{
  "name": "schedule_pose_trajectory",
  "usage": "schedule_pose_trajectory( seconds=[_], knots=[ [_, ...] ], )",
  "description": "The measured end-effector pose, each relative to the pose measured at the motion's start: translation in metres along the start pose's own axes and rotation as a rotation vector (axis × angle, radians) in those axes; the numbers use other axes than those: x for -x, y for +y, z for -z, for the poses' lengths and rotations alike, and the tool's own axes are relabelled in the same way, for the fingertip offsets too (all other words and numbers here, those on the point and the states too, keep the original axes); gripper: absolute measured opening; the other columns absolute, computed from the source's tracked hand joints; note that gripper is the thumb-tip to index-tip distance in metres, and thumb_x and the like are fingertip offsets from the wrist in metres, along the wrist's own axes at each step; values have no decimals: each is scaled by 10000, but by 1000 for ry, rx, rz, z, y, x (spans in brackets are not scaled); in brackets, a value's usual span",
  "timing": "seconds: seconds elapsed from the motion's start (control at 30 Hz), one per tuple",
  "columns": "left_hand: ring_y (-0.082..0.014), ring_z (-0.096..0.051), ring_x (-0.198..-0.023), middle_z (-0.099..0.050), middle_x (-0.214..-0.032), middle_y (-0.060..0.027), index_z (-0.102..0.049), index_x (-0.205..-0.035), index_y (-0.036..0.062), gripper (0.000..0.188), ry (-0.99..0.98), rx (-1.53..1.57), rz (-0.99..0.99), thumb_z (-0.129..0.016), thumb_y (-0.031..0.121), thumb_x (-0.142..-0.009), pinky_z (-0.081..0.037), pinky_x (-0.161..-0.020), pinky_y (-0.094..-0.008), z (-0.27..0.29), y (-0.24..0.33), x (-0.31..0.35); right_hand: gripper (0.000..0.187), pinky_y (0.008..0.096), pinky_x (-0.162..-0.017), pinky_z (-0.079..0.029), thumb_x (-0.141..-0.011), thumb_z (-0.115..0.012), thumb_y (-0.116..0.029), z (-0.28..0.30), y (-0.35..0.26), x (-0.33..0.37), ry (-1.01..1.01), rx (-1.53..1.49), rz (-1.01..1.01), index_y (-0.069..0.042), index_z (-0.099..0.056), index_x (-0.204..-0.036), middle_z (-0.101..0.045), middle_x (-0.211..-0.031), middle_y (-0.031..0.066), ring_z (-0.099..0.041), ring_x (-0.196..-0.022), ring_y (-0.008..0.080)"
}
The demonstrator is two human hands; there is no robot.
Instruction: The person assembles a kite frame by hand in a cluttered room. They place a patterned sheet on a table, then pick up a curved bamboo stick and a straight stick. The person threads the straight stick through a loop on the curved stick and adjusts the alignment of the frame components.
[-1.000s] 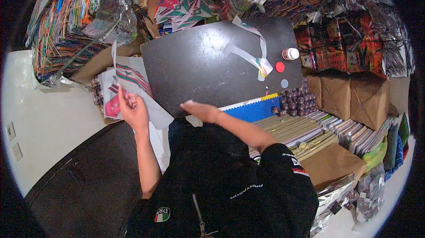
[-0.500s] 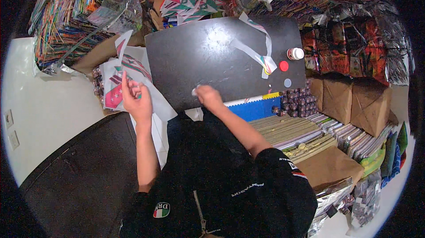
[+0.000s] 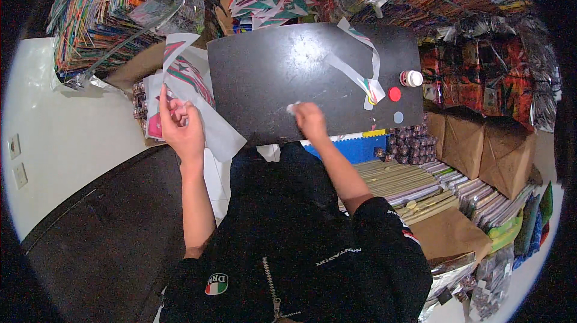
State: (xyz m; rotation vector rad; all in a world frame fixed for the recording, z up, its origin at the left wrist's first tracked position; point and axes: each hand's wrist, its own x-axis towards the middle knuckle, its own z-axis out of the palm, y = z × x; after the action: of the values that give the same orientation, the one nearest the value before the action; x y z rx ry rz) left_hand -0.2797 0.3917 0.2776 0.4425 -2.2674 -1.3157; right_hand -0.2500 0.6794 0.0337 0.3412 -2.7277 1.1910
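Note:
My left hand (image 3: 182,131) is palm up over white sheets (image 3: 223,137) printed in pink and green, left of the black tabletop. Its index finger is stretched out and the others are loosely bent. I see nothing clearly gripped in it. A curled printed strip (image 3: 178,46) rises beyond that fingertip. Above the tabletop's near part, my right hand (image 3: 311,121) pinches a small white wad (image 3: 293,107); its material is too small to tell. Cut white strips (image 3: 351,73) with printed ends lie farther right on the black tabletop (image 3: 252,76).
On the table's right are a white bottle (image 3: 411,78), a red cap (image 3: 394,94) and a clear disc (image 3: 398,118). Printed cut-outs (image 3: 273,0) are heaped behind. Bundled packets (image 3: 99,16), brown boxes (image 3: 505,149) and stacked booklets (image 3: 390,182) crowd the sides.
My right hand has moved right and slightly up over the tabletop with the white wad. My left hand stays over the sheets, and the curled strip has bent over to the right. The view has shifted slightly.

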Motion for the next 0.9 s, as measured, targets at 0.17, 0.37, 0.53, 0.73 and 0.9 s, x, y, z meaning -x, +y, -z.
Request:
schedule_pose_trajectory(
  seconds=[0.17,0.37,0.53,0.73,0.9],
  knots=[
    [-46,-560,-736,-592,-980,-36,-459,-1500,49,650,-73,21,-22,-605,-92,-882,-486,-661,-198,-9,11,2,112,436,-861,-522,-862,-725,-80,43,10,-11,339,118,-215,-41,-749,-965,-711,-996,154,-657,-924,332],
    [-68,-607,-750,-614,-969,-36,-477,-1492,69,677,-280,49,-26,-622,-54,-843,-523,-665,-230,-66,50,4,210,448,-888,-521,-907,-683,-87,102,74,10,420,243,-418,-30,-729,-1105,-712,-1023,180,-670,-960,368],
    [-129,-615,-703,-628,-938,-70,-522,-1448,70,650,-415,60,-30,-631,-12,-813,-540,-651,-283,-150,59,3,186,435,-849,-547,-905,-718,-126,134,81,14,523,206,-564,-9,-723,-1049,-717,-1015,191,-691,-964,339],
    [-252,-645,-722,-636,-919,-131,-545,-1396,26,590,-505,51,-133,-632,30,-812,-547,-693,-382,-245,34,23,144,436,-774,-559,-879,-744,-104,139,74,19,520,354,-588,-7,-699,-975,-701,-909,158,-703,-850,320],
    [-260,-662,-770,-665,-968,-149,-546,-1404,45,540,-633,92,-39,-684,132,-890,-550,-729,-367,-270,15,34,212,449,-791,-551,-889,-735,-135,132,70,13,587,119,-779,-29,-702,-1070,-714,-949,166,-696,-905,354]
  ],
)
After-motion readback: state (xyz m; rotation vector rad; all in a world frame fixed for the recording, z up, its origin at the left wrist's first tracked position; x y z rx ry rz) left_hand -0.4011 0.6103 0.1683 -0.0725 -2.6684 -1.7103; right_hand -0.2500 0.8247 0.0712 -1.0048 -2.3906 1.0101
